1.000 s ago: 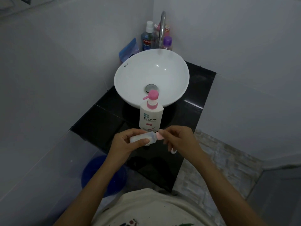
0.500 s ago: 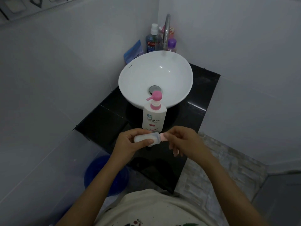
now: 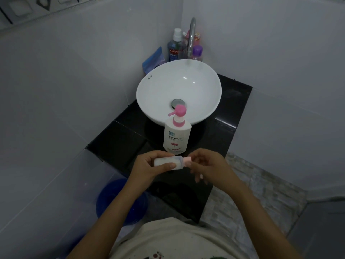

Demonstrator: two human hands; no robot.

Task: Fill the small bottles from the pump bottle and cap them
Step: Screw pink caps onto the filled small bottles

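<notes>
Translucent plastic, milky with its fill: the small bottle (image 3: 168, 162) lies sideways in my left hand (image 3: 149, 168), held over the near edge of the black worktop (image 3: 119, 141). My left fingers (image 3: 169, 166) are wrapped around its body, thumb across the front. A pale pink cap (image 3: 187, 161) sits at the bottle's mouth, which points right, and I see my right hand (image 3: 207, 166) pinching that cap between thumb and fingertips, the other fingers loosely curled below. Whether the cap is fully seated I cannot tell. Just beyond both hands the white pump bottle (image 3: 176, 136) stands upright on the worktop, its pink pump head turned left. Behind it sits the round white basin (image 3: 203, 85), with a chrome tap (image 3: 192, 36) and several toiletry bottles (image 3: 174, 47) in the corner. A blue bucket (image 3: 113, 200) stands on the floor at lower left.
</notes>
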